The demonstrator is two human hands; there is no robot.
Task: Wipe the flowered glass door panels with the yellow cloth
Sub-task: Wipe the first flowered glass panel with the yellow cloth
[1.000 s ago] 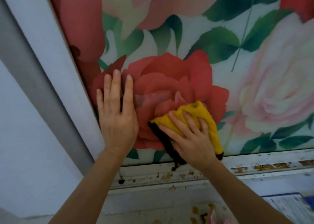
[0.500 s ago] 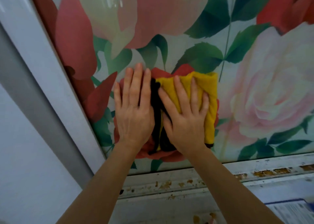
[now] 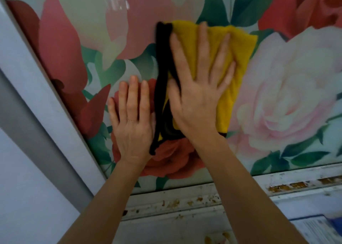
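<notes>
Yellow cloth slid higher, long axis upright, under flat right hand

Right hand gone up glass door panel, pushing yellow cloth along. One second back, hand and cloth sat low on red rose, cloth bunched small. Half second back, level with left hand. Now right fingertips reach well above left fingertips. Cloth opened out, wider and flatter, fingers spread on it. Black edge of cloth now long strip hanging just beside left hand. Lower part of red rose showing again. Cloth top now up by green leaves.
</notes>
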